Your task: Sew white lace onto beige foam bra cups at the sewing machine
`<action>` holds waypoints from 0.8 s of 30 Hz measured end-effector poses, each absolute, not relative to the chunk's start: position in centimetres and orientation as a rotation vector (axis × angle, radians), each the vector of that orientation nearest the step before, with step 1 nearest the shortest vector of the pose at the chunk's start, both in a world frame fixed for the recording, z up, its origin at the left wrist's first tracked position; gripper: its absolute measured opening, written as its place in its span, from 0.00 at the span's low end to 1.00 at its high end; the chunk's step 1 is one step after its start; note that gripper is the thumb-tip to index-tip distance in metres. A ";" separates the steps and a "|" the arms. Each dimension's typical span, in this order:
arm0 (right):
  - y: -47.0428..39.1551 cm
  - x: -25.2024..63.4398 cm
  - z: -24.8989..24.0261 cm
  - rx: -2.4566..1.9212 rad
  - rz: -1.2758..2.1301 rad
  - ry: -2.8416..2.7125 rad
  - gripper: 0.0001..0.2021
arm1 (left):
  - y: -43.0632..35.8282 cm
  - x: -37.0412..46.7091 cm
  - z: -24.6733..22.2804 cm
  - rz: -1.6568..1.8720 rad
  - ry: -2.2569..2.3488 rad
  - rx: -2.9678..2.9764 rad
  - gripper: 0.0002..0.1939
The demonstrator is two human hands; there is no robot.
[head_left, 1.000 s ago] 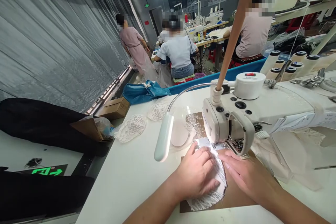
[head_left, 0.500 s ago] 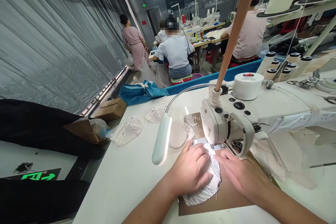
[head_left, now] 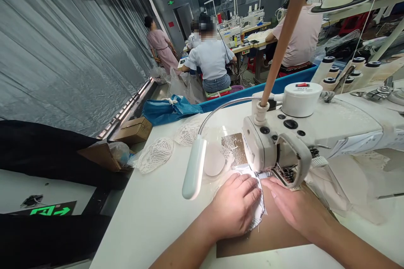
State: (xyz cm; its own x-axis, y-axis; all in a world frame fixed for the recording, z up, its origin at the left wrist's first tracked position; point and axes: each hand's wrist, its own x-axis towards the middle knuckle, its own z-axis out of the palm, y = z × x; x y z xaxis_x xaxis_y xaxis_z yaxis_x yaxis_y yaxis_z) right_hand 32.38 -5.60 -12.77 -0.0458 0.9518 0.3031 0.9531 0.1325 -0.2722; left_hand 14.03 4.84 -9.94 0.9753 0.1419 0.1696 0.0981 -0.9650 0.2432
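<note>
A white lace piece (head_left: 258, 213) lies on the brown plate (head_left: 271, 235) beneath the head of a white sewing machine (head_left: 259, 145). Over the lace rests my left hand (head_left: 236, 206), its fingers together and curled on the fabric, covering much of it. My right hand (head_left: 288, 201) is flat on the plate to the right, fingers stretched toward the presser foot (head_left: 263, 174), their tips close to the lace edge. Part of that hand is behind the machine's guard.
Lace cups (head_left: 156, 154) and a round pale pad (head_left: 214, 160) lie on the left of the white table (head_left: 142, 218). A lamp (head_left: 194, 168) hangs over the table. Thread cones (head_left: 325, 69) stand at right; people (head_left: 208, 63) are beyond.
The lace has moved forward under the machine, with less of it showing near me. My left hand has shifted slightly right and now covers more of it. The view has tilted slightly.
</note>
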 end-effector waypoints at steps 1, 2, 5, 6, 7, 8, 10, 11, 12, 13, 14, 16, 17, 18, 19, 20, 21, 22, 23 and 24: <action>-5.6 32.3 -13.1 -1.828 -0.009 -2.036 0.21 | 4.9 14.0 -10.0 0.264 0.171 2.876 0.21; -5.7 32.3 -13.4 -1.824 -0.019 -2.060 0.22 | 5.0 14.0 -10.1 0.260 0.165 2.866 0.22; -5.8 32.2 -14.0 -1.835 -0.068 -2.109 0.25 | 5.2 13.9 -10.2 0.256 0.166 2.849 0.24; -5.7 32.1 -14.0 -1.838 -0.090 -2.113 0.25 | 5.3 13.8 -10.3 0.252 0.174 2.847 0.24; -5.7 32.0 -13.8 -1.836 -0.116 -2.112 0.24 | 5.3 13.8 -10.4 0.250 0.186 2.849 0.25; -5.6 32.0 -13.6 -1.827 -0.147 -2.104 0.24 | 5.3 13.9 -10.5 0.249 0.198 2.853 0.25; -5.3 31.8 -13.0 -1.810 -0.219 -2.069 0.23 | 5.4 13.9 -10.6 0.249 0.221 2.869 0.24; -5.2 31.7 -12.8 -1.811 -0.259 -2.048 0.23 | 5.4 14.0 -10.7 0.252 0.229 2.878 0.24; -5.1 31.6 -12.6 -1.819 -0.295 -2.033 0.23 | 5.4 14.0 -10.7 0.253 0.235 2.887 0.24; -5.1 31.6 -12.5 -1.830 -0.324 -2.028 0.23 | 5.5 14.1 -10.8 0.254 0.240 2.895 0.24; -5.0 31.5 -12.5 -1.840 -0.348 -2.028 0.23 | 5.5 14.1 -10.8 0.255 0.242 2.901 0.24; -5.0 31.6 -12.7 -1.857 -0.376 -2.053 0.23 | 5.5 14.2 -10.7 0.264 0.244 2.912 0.23; -5.1 31.7 -12.8 -1.859 -0.382 -2.075 0.23 | 5.5 14.2 -10.7 0.268 0.245 2.917 0.23; -5.2 31.8 -13.0 -1.855 -0.386 -2.100 0.24 | 5.5 14.2 -10.7 0.270 0.245 2.921 0.23; -5.3 31.9 -13.3 -1.849 -0.381 -2.124 0.24 | 5.6 14.2 -10.8 0.270 0.243 2.925 0.23; -5.4 32.1 -13.5 -1.843 -0.366 -2.144 0.25 | 5.7 14.2 -10.8 0.268 0.240 2.927 0.23; -5.5 32.2 -13.8 -1.837 -0.343 -2.148 0.25 | 5.8 14.1 -10.9 0.267 0.237 2.926 0.23; -5.5 32.2 -14.1 -1.834 -0.311 -2.138 0.25 | 5.8 14.1 -10.9 0.264 0.233 2.922 0.23; -5.6 32.3 -14.4 -1.829 -0.274 -2.119 0.25 | 5.9 14.1 -11.0 0.264 0.229 2.916 0.23; -5.7 32.4 -14.7 -1.822 -0.238 -2.100 0.25 | 6.0 14.1 -11.1 0.267 0.230 2.909 0.22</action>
